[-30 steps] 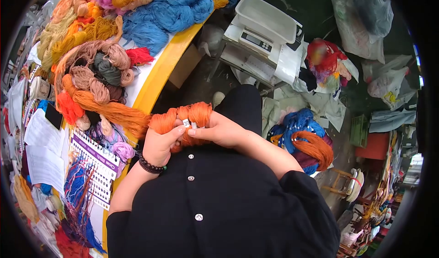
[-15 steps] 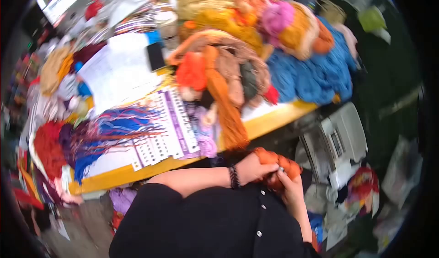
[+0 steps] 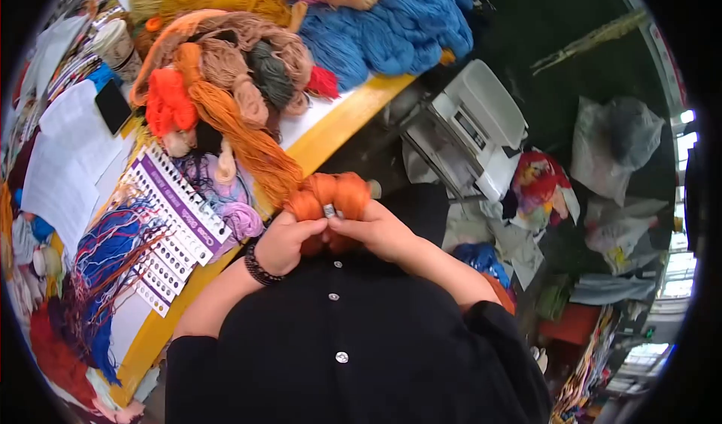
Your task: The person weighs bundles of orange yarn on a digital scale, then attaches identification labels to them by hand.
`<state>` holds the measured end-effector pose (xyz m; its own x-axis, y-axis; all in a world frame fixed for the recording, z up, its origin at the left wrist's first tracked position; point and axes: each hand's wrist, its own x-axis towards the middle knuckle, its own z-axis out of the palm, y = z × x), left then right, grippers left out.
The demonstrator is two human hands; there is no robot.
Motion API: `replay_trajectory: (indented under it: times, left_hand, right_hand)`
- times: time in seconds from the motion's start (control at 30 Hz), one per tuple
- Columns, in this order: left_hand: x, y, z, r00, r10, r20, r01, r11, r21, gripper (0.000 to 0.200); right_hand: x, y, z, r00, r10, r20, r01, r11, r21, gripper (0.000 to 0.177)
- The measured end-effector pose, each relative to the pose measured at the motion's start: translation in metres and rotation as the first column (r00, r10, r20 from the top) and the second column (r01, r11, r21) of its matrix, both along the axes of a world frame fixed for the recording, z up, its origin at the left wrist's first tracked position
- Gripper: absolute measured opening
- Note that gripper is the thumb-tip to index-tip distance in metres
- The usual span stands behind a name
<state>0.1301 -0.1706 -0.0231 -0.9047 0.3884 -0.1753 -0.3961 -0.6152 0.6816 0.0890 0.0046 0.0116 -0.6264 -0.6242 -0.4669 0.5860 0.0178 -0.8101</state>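
Note:
Both my hands hold a skein of orange-rust yarn, twisted into a loop, in front of my chest. My left hand, with a dark beaded bracelet at the wrist, wraps its left side. Around its right side is my right hand. The thumbs meet at a small pale band or label near the skein's lower middle. My other fingers are mostly hidden under the yarn. Just beyond the left hand, a loose orange hank hangs to the table's edge.
On the yellow-edged table lie blue yarn, brown hanks, punched purple-and-white cards, blue thread, papers and a black phone. A grey chair and plastic bags are to the right.
My view has swung to the right, so the table now sits further left. Both hands still hold the orange skein, now more level and centred before my chest.

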Motion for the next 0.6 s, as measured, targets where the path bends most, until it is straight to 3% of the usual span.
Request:
replay_trajectory:
  times: [0.07, 0.1, 0.2, 0.53, 0.6]
  left_hand:
    - [0.002, -0.005, 0.001, 0.997, -0.005, 0.077, 0.012, 0.995, -0.094, 0.016]
    - [0.002, -0.005, -0.002, 0.999, 0.001, 0.037, 0.001, 0.999, -0.051, 0.016]
    - [0.003, -0.005, -0.008, 0.995, -0.005, 0.104, 0.01, 0.999, -0.041, 0.015]
    - [0.0, -0.001, -0.007, 0.991, -0.044, 0.123, 0.051, 0.997, -0.058, 0.013]
    - [0.001, -0.001, -0.015, 0.998, -0.053, -0.023, 0.05, 0.991, -0.123, 0.019]
  right_hand:
    - [0.0, -0.002, 0.001, 0.999, 0.026, -0.032, -0.027, 0.999, -0.033, 0.016]
    - [-0.003, 0.001, -0.001, 0.998, 0.061, -0.003, -0.061, 0.998, -0.031, 0.027]
    - [0.001, -0.002, 0.001, 0.998, -0.054, -0.034, 0.051, 0.994, -0.095, 0.033]
    - [0.001, 0.007, -0.006, 1.0, -0.027, -0.008, 0.026, 0.987, -0.156, 0.041]
    - [0.002, 0.006, -0.009, 0.999, -0.019, 0.044, 0.024, 0.993, -0.118, 0.042]
